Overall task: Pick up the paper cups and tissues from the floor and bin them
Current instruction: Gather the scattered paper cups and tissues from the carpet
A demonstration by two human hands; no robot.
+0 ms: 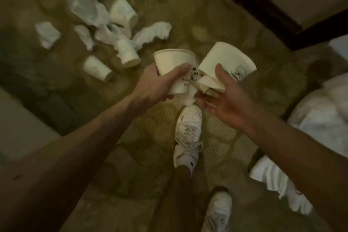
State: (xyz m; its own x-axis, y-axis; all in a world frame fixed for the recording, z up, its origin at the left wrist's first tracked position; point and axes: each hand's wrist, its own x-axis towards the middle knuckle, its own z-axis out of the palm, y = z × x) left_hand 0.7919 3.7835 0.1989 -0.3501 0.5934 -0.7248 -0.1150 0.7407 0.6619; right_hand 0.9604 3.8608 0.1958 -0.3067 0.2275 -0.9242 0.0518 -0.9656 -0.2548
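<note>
The left hand (156, 84) is wrapped around an upright paper cup (175, 68), thumb across its wall, while the right hand (226, 96) pinches a second cup (226, 60) that leans toward one o'clock, its fingers otherwise loosely spread. The two cups touch near their bases above the white shoe (188, 128). The remaining floor cups (97, 68) and tissues (86, 5) lie on the carpet (188, 5) at ten to eleven o'clock, judged nearer the left hand; no bin is visible.
</note>
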